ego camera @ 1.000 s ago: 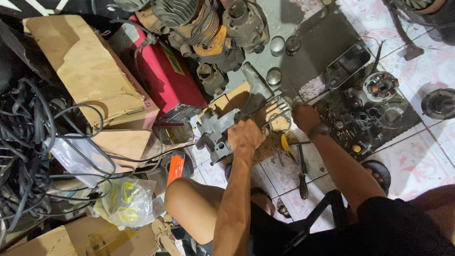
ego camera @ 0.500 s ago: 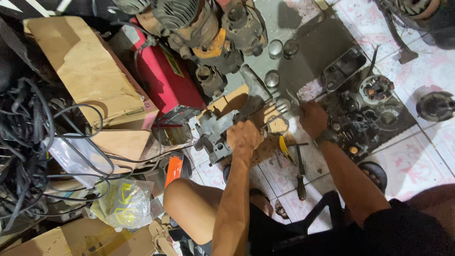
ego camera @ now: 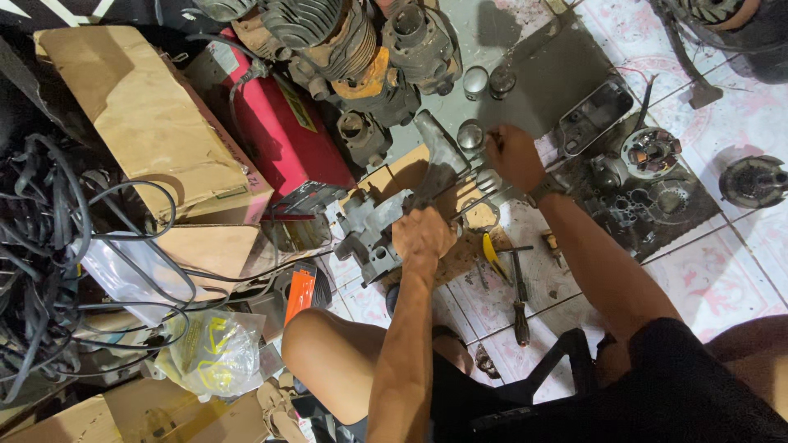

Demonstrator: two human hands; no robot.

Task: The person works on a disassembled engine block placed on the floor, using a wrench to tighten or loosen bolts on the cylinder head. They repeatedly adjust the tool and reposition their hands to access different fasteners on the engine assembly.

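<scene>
The right hand (ego camera: 515, 156) has shifted farther and leftward, now closed near the round metal cup (ego camera: 469, 134), perhaps gripping a thin tool. The left hand (ego camera: 423, 234) still clamps the grey engine casing (ego camera: 373, 230) on the floor.

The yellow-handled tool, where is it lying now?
In the head view, the yellow-handled tool lies on the tiled floor, just right of the left hand, beside a dark-handled screwdriver.
</scene>
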